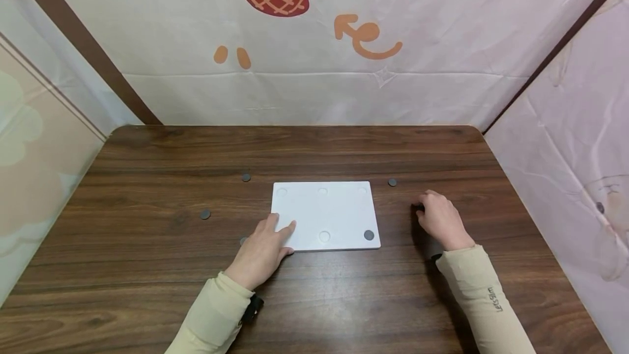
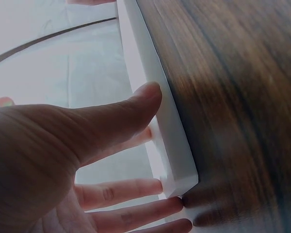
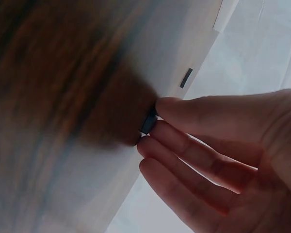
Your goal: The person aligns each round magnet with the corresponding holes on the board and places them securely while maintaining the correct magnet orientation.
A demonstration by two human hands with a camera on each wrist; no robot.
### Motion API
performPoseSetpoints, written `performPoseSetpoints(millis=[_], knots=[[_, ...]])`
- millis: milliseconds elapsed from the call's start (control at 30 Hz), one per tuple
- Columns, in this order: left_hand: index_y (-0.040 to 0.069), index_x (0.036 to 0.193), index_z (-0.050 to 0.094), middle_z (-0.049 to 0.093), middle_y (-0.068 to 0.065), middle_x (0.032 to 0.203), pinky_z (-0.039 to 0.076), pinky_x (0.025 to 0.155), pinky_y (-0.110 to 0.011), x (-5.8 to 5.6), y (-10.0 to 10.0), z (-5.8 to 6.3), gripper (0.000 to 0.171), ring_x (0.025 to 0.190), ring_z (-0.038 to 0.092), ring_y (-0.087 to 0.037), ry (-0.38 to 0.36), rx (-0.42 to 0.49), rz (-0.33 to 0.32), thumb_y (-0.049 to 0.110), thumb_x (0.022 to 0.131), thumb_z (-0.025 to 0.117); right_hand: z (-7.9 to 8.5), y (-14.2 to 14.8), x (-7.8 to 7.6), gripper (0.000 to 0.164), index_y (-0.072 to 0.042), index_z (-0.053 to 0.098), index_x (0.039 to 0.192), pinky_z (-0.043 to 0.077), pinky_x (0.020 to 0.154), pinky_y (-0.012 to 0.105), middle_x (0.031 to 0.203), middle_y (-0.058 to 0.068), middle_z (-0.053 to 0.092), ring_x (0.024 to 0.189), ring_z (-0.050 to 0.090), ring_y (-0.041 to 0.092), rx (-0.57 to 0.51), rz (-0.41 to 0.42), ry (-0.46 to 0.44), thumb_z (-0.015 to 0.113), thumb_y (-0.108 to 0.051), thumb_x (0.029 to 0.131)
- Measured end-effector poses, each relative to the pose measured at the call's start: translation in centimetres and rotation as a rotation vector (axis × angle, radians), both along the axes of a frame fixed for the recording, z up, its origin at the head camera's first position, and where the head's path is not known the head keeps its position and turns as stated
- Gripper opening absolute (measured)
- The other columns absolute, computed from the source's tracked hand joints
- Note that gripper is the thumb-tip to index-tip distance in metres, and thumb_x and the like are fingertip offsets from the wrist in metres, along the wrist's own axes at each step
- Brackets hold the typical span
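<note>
A white rectangular board [image 1: 321,214] with round shallow recesses lies on the table. One dark grey disc [image 1: 368,235] sits in its near right recess. My left hand [image 1: 260,247] rests on the near left corner, fingers fairly straight; in the left wrist view the thumb [image 2: 148,97] presses the board's side edge [image 2: 167,121]. That hand covers the corner's top. To the right of the board, my right hand [image 1: 440,218] pinches a small dark disc [image 3: 149,121] between thumb and fingertip, at or just above the tabletop.
Loose dark discs lie about the board: one behind its left side [image 1: 246,177], one farther left [image 1: 205,214], one partly hidden beside my left hand [image 1: 243,241], and one beyond the right side [image 1: 392,182]. The brown wooden table [image 1: 147,288] ends against printed cloth walls [image 1: 304,92].
</note>
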State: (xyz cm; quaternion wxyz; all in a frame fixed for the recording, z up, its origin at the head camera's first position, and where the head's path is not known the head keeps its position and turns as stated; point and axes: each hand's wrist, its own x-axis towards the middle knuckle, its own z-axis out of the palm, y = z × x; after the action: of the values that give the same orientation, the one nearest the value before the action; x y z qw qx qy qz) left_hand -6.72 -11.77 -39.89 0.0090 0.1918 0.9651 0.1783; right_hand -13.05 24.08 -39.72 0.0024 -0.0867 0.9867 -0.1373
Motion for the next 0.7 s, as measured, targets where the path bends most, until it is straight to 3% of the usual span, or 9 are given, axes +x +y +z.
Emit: performPoseSetpoints(millis=[500, 700], knots=[[0.002, 0.125, 0.063, 0.049, -0.031, 0.125, 0.055, 0.071, -0.046, 0.01, -0.37, -0.79, 0.044, 0.111, 0.055, -0.046, 0.026, -0.002, -0.007, 0.017, 0.084, 0.073, -0.34, -0.45, -0.03, 0.016, 0.003, 0.073, 0.095, 0.052, 0.072, 0.052, 0.093, 0.020, 0.065, 0.085, 0.064, 0.041, -0.002, -0.001, -0.012, 0.066, 0.003, 0.080], [0.002, 0.124, 0.064, 0.050, -0.031, 0.124, 0.055, 0.070, -0.045, 0.07, -0.46, -1.03, 0.044, 0.110, 0.055, -0.046, 0.043, 0.000, -0.010, 0.016, 0.083, 0.074, -0.53, -0.70, -0.03, 0.014, 0.002, 0.073, 0.091, 0.051, 0.071, 0.054, 0.091, 0.020, 0.065, 0.084, 0.064, 0.042, 0.003, -0.002, 0.028, 0.067, 0.001, 0.078]])
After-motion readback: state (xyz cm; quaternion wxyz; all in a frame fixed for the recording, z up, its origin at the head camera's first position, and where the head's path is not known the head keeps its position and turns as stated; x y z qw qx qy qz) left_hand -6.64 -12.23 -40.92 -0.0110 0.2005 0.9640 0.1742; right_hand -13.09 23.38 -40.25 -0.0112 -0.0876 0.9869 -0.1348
